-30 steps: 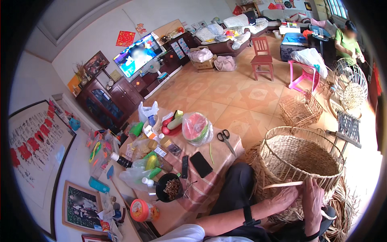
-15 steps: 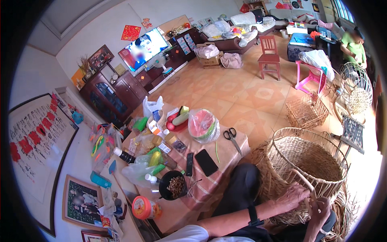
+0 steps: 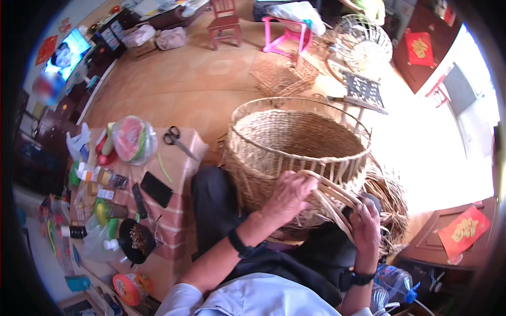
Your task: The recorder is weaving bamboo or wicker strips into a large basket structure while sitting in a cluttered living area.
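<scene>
A large round basket (image 3: 253,174) of woven straw-coloured fibre stands in front of my legs, its thin upper hoop carried on bare upright stakes above the weave. At its near side, my left hand (image 3: 292,195) is closed on pale flat plant strands (image 3: 334,197), close to the stakes. The strands bend across to my right hand (image 3: 365,224), whose fingers are pinched round them just right of the basket. Several loose dry strands (image 3: 390,197) lie in a heap behind my right hand.
The cloth-covered table (image 3: 179,197) at left holds scissors (image 3: 179,141), a black phone (image 3: 156,189), wrapped watermelon (image 3: 134,139) and a dark bowl (image 3: 136,239). Beyond the basket are a wicker basket (image 3: 284,79), a folding stool (image 3: 363,89) and a pink stool frame (image 3: 287,34). Plastic bottles (image 3: 395,282) sit lower right.
My view has swung right and down, bringing the big basket to the middle. My hands have drawn the strands into a bent span between them, and my right hand has come up.
</scene>
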A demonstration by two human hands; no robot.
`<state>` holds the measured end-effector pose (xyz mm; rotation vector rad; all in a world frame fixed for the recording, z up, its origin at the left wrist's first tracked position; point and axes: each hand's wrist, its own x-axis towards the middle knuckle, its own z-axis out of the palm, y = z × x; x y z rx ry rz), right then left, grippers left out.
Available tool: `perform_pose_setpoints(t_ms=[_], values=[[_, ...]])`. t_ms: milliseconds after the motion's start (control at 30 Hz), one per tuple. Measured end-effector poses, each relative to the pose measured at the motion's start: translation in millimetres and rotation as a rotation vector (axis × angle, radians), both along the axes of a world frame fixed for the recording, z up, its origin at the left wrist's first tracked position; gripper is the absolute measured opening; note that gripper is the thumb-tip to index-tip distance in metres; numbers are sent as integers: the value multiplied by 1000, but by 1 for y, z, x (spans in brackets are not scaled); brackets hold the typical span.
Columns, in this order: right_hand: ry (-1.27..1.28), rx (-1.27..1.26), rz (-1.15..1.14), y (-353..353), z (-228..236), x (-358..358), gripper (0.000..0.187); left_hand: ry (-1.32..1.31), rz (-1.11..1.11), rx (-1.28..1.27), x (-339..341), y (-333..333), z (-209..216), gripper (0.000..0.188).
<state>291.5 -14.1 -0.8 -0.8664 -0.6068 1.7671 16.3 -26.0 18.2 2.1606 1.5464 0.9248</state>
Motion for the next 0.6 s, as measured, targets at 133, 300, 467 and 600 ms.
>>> perform_pose_setpoints(t_ms=[133,300,467,600], values=[[-742,215,126,20,23,-8,29,159,34,54,-6,-15,34,44],[-1243,769,417,22,23,-37,27,176,52,140,14,-15,36,35],[-530,114,71,27,0,16,30,191,38,158,20,-8,20,34],[-90,61,-137,22,-6,31,33,138,9,108,14,-7,22,47]])
